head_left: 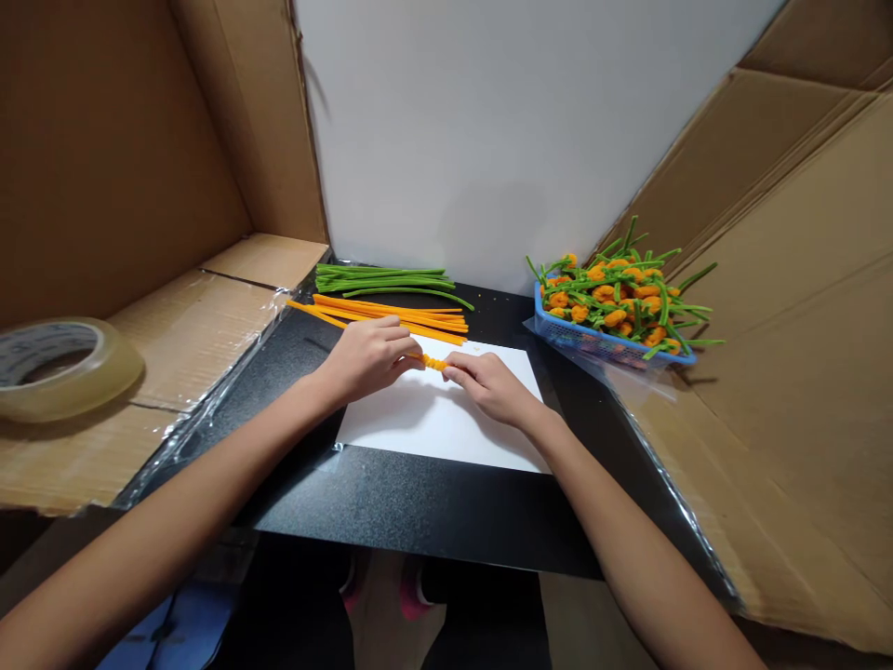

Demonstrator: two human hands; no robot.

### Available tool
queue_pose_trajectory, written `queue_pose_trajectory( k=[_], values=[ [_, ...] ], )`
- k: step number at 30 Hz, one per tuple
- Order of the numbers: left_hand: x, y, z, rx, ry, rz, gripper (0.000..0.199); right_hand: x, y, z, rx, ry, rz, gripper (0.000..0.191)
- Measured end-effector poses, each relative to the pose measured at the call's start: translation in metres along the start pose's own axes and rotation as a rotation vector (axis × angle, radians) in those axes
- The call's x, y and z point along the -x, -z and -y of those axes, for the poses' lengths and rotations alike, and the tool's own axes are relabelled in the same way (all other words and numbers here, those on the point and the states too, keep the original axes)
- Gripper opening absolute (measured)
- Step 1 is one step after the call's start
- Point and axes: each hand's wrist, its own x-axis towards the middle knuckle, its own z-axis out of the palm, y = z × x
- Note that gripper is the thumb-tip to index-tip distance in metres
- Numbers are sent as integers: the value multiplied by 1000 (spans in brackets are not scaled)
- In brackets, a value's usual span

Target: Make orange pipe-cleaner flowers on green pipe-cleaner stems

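Between my two hands, above a white sheet of paper (439, 419), stretches a short coiled orange pipe cleaner (433, 363). My left hand (373, 358) pinches its left end, the fingers partly hiding it. The right end is gripped by thumb and fingers of my right hand (488, 383). Just beyond my left hand lie several straight orange pipe cleaners (391, 312). Farther back is a bundle of green pipe cleaners (383, 279).
At the back right stands a blue basket (593, 342) heaped with orange-and-green pipe-cleaner pieces. A big roll of clear tape (104, 372) rests on cardboard at the left. Cardboard walls (802, 326) flank the black tabletop (419, 502).
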Motion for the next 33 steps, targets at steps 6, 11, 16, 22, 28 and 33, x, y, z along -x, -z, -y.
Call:
queue_pose_trajectory(
  k=[6, 11, 16, 22, 28, 33],
  values=[
    [1, -3, 1, 38, 75, 29, 20, -1, 2, 1, 220, -51, 11, 27],
    [0, -10, -8, 58, 232, 50, 21, -2, -2, 9, 599, -208, -26, 30],
    [-3, -9, -17, 72, 528, 136, 17, -2, -5, 14, 733, -179, -34, 30],
    [-3, -6, -14, 141, 588, 168, 15, -2, -3, 16, 776, -142, 21, 24],
    [-2, -8, -10, 343, 513, 62, 19, 0, -1, 18, 694, -118, 10, 23],
    [-7, -2, -11, 460, 569, -107, 20, -1, -1, 10, 312, -188, -254, 29]
  ],
)
